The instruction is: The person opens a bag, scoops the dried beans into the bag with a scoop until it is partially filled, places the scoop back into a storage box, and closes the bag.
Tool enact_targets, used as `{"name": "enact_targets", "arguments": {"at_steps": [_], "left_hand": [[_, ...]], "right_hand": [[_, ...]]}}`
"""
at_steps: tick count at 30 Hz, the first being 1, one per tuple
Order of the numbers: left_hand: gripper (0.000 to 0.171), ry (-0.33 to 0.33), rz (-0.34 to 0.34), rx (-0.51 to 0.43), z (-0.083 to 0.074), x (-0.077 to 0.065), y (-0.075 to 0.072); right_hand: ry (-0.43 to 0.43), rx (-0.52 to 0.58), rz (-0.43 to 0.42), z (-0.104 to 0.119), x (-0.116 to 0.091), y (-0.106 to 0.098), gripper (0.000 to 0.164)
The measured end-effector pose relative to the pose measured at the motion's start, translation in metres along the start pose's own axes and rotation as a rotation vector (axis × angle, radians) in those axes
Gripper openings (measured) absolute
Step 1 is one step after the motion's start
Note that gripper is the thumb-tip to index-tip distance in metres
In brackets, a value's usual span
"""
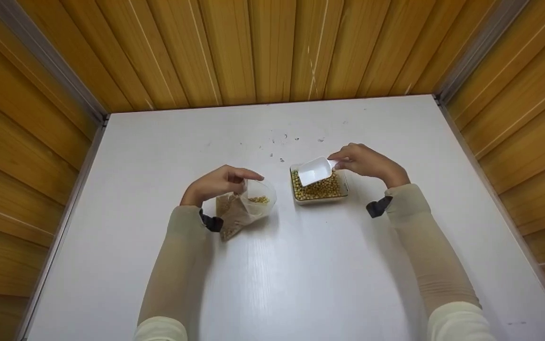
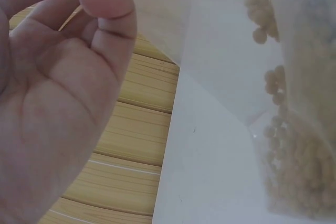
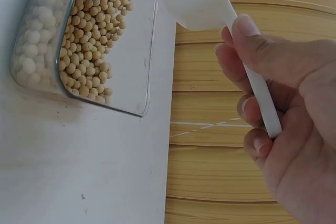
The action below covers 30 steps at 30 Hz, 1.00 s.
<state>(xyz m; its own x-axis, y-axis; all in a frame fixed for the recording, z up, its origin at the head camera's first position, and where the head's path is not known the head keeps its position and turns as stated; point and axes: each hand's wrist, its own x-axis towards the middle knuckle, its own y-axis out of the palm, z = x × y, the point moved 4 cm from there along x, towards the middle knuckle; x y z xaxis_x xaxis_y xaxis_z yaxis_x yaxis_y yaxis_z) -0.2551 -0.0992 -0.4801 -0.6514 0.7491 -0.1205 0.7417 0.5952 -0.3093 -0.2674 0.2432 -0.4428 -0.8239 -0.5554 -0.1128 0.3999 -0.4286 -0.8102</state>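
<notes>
My left hand (image 1: 215, 184) pinches the edge of a clear plastic bag (image 1: 235, 218), which stands on the table with its mouth spread open. Soybeans (image 2: 302, 166) show through the bag's side in the left wrist view. To the right, my right hand (image 1: 367, 163) grips a white scoop (image 1: 314, 172) by its handle (image 3: 262, 100), the fingers curled round it. The scoop is tilted over a rectangular glass container (image 1: 320, 201), and no beans show in its visible bowl. Inside the container lie many soybeans (image 3: 86, 51), heaped toward one side in the right wrist view.
The white table (image 1: 296, 284) carries small dark marks (image 1: 281, 160) behind the container. Wood-patterned panels (image 1: 272, 52) wall off the back and both sides. A black strap mount (image 1: 379, 207) sits on the right wrist, near the container.
</notes>
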Motion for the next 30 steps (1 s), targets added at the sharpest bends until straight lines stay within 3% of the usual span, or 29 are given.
{"name": "enact_targets", "arguments": {"at_steps": [9,18,30], "left_hand": [[0.045,-0.016,-0.007,-0.048,0.006,0.001,0.001],[0.045,-0.016,-0.025,0.001,0.007,0.001,0.001],[0.044,-0.007,-0.013,0.003,0.007,0.003,0.003]], "right_hand": [[0.056,0.007,0.004,-0.017,-0.005,-0.001,0.034],[0.096,-0.081,0.018,-0.019,-0.009,-0.006,0.033],[-0.015,-0.247,-0.037,-0.019,-0.009,-0.006,0.031]]}}
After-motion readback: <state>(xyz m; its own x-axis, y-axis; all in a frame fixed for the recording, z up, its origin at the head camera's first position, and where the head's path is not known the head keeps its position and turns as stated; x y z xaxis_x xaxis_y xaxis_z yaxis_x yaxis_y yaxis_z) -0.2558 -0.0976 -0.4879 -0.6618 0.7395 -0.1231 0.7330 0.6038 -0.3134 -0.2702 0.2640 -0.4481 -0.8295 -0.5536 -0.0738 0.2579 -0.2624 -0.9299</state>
